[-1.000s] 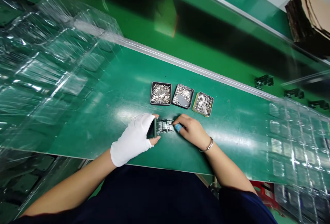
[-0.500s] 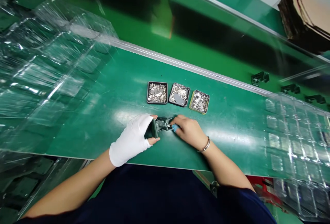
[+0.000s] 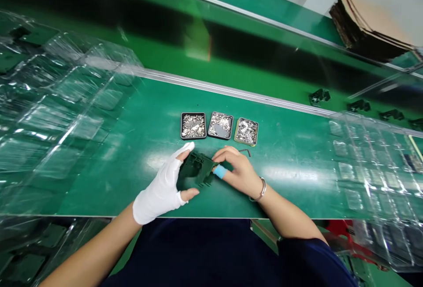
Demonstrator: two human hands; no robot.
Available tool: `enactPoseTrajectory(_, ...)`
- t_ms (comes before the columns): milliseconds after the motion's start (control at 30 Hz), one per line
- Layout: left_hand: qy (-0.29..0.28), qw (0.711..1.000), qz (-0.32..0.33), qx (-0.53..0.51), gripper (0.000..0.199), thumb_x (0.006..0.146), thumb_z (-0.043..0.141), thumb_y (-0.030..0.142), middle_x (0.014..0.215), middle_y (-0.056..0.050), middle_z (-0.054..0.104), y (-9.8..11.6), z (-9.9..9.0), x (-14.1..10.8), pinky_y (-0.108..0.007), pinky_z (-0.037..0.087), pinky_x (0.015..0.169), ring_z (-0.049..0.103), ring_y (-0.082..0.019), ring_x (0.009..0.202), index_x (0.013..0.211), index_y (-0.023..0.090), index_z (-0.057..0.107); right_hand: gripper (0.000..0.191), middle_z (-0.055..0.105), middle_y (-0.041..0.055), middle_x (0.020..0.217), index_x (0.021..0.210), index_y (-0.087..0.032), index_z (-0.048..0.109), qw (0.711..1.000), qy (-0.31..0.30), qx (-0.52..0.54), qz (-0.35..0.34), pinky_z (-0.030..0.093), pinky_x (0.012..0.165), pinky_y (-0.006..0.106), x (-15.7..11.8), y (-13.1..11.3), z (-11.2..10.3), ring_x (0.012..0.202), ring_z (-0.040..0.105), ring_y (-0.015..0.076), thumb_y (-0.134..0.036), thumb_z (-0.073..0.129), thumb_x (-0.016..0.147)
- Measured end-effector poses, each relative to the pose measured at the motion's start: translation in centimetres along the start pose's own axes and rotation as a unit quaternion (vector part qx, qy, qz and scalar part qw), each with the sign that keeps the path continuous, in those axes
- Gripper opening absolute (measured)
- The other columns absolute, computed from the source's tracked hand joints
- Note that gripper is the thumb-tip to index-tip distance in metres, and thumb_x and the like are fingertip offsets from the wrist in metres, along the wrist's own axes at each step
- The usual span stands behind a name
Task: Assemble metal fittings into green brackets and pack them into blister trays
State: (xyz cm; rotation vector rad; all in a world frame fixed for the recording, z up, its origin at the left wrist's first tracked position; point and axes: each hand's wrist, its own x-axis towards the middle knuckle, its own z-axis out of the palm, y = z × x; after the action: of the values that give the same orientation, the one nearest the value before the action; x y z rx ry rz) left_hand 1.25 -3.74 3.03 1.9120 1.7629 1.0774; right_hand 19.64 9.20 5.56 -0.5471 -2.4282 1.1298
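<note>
A dark green part, slightly blurred, is tilted between my two hands over the green table. My right hand, with blue tape on the thumb, pinches its right end. Around the left side of the part is my left hand in a white glove with bare fingertips; its thumb and fingers are spread apart, with the thumb tip off the part. A small dark hex key lies just beyond my right hand. Three small trays, the left, middle and right, hold small metal pieces.
Clear plastic trays are at the left, and more clear compartment trays at the right. Several dark parts stand beyond the metal rail. Stacked cardboard lies at the back right.
The dark part has been turned to another angle, and my left hand has opened around it. The hex key now shows on the table beside my right hand. The camera view has shifted.
</note>
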Motion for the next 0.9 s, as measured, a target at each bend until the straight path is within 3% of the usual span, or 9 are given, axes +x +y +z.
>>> enactPoseTrajectory(133, -0.018, 0.998, -0.011, 0.064, 0.075, 0.083, 0.056, 0.049, 0.140, -0.019, 0.043, 0.0, 0.1, 0.9, -0.049, 0.041, 0.104, 0.045, -0.032, 0.129, 0.142, 0.016, 0.025, 0.017, 0.065, 0.0082, 0.104, 0.097, -0.018, 0.059, 0.964, -0.047, -0.226, -0.132, 0.023, 0.110, 0.050, -0.8, -1.0, 0.7, 0.106, 0.054, 0.0202, -0.016, 0.044, 0.091)
enactPoseTrajectory(233, -0.047, 0.993, 0.008, 0.104, 0.061, 0.085, 0.055, 0.042, 0.130, -0.019, 0.053, 0.1, 0.4, 1.6, -0.047, 0.045, 0.100, 0.052, -0.032, 0.120, 0.134, 0.013, 0.037, 0.019, 0.064, 0.0071, 0.109, 0.104, -0.020, 0.059, 0.953, -0.106, -0.227, -0.170, 0.024, 0.110, 0.050, -0.5, -0.7, -0.3, 0.108, 0.053, 0.0200, -0.019, 0.046, 0.090)
enactPoseTrajectory(300, -0.080, 0.991, 0.018, 0.102, 0.057, 0.085, 0.055, 0.041, 0.127, -0.019, 0.055, 0.3, 0.3, 1.9, -0.046, 0.047, 0.098, 0.054, -0.031, 0.118, 0.132, 0.012, 0.041, 0.021, 0.064, 0.0062, 0.111, 0.107, -0.020, 0.059, 0.966, -0.096, -0.201, -0.131, 0.030, 0.106, 0.046, 0.3, 0.5, -2.3, 0.106, 0.054, 0.0194, -0.022, 0.047, 0.090)
enactPoseTrajectory(367, -0.117, 0.989, 0.024, 0.087, 0.056, 0.085, 0.054, 0.040, 0.129, -0.018, 0.054, 0.5, 0.1, 2.1, -0.044, 0.046, 0.099, 0.053, -0.030, 0.119, 0.132, 0.013, 0.042, 0.021, 0.065, 0.0071, 0.105, 0.102, -0.018, 0.062, 0.975, -0.042, -0.216, -0.026, 0.040, 0.096, 0.039, 1.4, 2.5, -4.8, 0.100, 0.055, 0.0192, -0.017, 0.045, 0.089)
enactPoseTrajectory(433, -0.143, 0.987, 0.025, 0.070, 0.054, 0.086, 0.052, 0.039, 0.133, -0.017, 0.052, 0.7, -0.1, 2.2, -0.044, 0.045, 0.101, 0.051, -0.029, 0.122, 0.133, 0.015, 0.042, 0.024, 0.065, 0.0087, 0.099, 0.096, -0.016, 0.064, 0.961, -0.010, -0.264, 0.076, 0.042, 0.087, 0.035, 2.5, 4.7, -6.9, 0.094, 0.055, 0.0205, -0.008, 0.044, 0.085)
enactPoseTrajectory(500, -0.154, 0.986, 0.020, 0.060, 0.053, 0.087, 0.051, 0.039, 0.138, -0.016, 0.048, 0.8, -0.1, 2.3, -0.044, 0.044, 0.103, 0.048, -0.029, 0.126, 0.134, 0.016, 0.042, 0.029, 0.065, 0.0087, 0.098, 0.096, -0.016, 0.065, 0.946, -0.018, -0.301, 0.118, 0.041, 0.085, 0.033, 3.5, 6.6, -7.8, 0.092, 0.054, 0.0209, -0.003, 0.044, 0.080)
enactPoseTrajectory(733, -0.149, 0.988, -0.018, 0.046, 0.061, 0.085, 0.055, 0.043, 0.143, -0.016, 0.043, 0.9, 0.2, 2.3, -0.045, 0.042, 0.104, 0.045, -0.030, 0.129, 0.138, 0.019, 0.038, 0.020, 0.061, 0.0081, 0.088, 0.087, -0.017, 0.063, 0.931, -0.017, -0.343, 0.126, 0.038, 0.079, 0.032, 4.4, 8.3, -6.4, 0.084, 0.052, 0.0209, -0.009, 0.046, 0.081)
enactPoseTrajectory(833, -0.104, 0.994, -0.029, 0.035, 0.055, 0.087, 0.052, 0.044, 0.139, -0.014, 0.047, 1.1, -0.4, 2.7, -0.044, 0.042, 0.104, 0.047, -0.028, 0.127, 0.135, 0.019, 0.041, 0.015, 0.059, 0.0064, 0.083, 0.081, -0.016, 0.061, 0.952, 0.010, -0.281, 0.119, 0.038, 0.077, 0.032, 3.9, 8.2, -7.1, 0.081, 0.051, 0.0192, -0.013, 0.047, 0.080)
enactPoseTrajectory(900, -0.059, 0.997, -0.039, 0.030, 0.045, 0.089, 0.048, 0.041, 0.131, -0.012, 0.055, 1.4, -0.9, 3.3, -0.041, 0.045, 0.101, 0.053, -0.026, 0.120, 0.127, 0.018, 0.049, 0.010, 0.057, 0.0039, 0.081, 0.079, -0.016, 0.059, 0.977, 0.029, -0.175, 0.119, 0.040, 0.073, 0.029, 3.6, 7.8, -7.9, 0.076, 0.051, 0.0161, -0.015, 0.049, 0.078)
